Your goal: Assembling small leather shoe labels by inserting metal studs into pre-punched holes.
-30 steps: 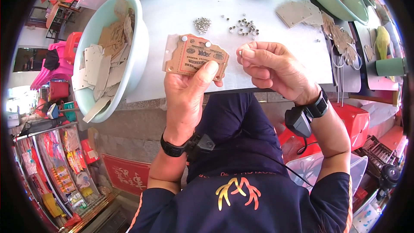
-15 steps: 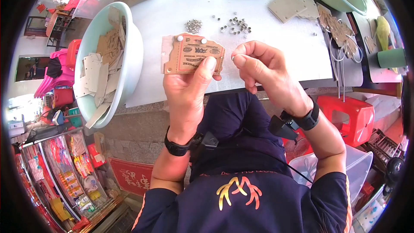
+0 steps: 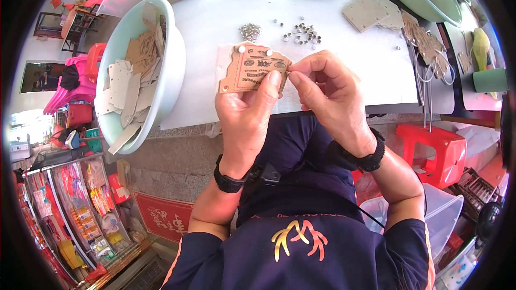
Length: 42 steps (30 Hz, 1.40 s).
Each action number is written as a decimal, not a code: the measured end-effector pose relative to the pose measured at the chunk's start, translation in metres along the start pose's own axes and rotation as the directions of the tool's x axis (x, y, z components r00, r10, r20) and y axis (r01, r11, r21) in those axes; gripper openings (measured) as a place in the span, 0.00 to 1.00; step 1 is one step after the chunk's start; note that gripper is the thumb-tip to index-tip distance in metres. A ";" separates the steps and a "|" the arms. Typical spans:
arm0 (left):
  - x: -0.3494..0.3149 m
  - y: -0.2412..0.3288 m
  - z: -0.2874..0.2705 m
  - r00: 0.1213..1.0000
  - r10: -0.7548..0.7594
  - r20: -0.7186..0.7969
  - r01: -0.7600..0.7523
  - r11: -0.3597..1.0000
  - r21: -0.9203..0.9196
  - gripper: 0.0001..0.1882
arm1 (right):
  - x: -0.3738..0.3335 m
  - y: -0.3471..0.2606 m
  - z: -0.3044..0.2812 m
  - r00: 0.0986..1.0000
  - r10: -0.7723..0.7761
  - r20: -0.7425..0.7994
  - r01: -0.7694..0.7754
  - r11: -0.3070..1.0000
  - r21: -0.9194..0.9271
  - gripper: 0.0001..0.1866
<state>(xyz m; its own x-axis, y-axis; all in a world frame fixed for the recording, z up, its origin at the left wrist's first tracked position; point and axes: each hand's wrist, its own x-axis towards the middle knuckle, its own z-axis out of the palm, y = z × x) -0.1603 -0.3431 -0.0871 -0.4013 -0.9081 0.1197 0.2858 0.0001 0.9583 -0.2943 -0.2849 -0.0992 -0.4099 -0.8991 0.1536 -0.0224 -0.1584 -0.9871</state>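
Card (image 3: 251, 71), brown, wavy-edged, dark-printed, two whitish round studs (image 3: 242, 49) atop

Worn are a navy short-sleeved shirt (image 3: 344, 260) with orange sleeve stripes (image 3: 430, 260) and a yellow-to-red branching emblem (image 3: 306, 233), dark navy trousers (image 3: 287, 142) and black wristbands (image 3: 230, 182).

A small shop is apparently doubling as a workshop: packaged goods (image 3: 85, 224) are filling a near-left rack (image 3: 123, 255), while metal fittings (image 3: 250, 33) and cut boards (image 3: 363, 14) are lying on the white surface (image 3: 201, 27).
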 end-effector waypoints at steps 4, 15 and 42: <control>-0.002 -0.001 0.001 1.000 0.012 -0.008 -0.012 0.999 -0.036 0.17 | -0.001 -0.001 0.003 0.999 0.044 -0.015 -0.043 0.999 0.022 0.03; -0.005 -0.001 0.002 0.998 0.057 -0.008 -0.056 0.998 0.041 0.15 | -0.003 -0.007 0.010 0.988 0.157 -0.012 -0.154 0.979 0.134 0.05; -0.010 0.000 0.007 0.995 0.102 0.016 -0.103 0.994 0.032 0.15 | 0.000 -0.003 -0.002 0.996 -0.003 0.089 -0.006 0.994 0.108 0.05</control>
<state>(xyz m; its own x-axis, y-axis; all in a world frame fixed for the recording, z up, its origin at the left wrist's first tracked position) -0.1625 -0.3310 -0.0863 -0.3841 -0.8963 0.2215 0.2976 0.1069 0.9487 -0.2958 -0.2835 -0.0960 -0.3266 -0.9315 0.1603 0.0785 -0.1957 -0.9775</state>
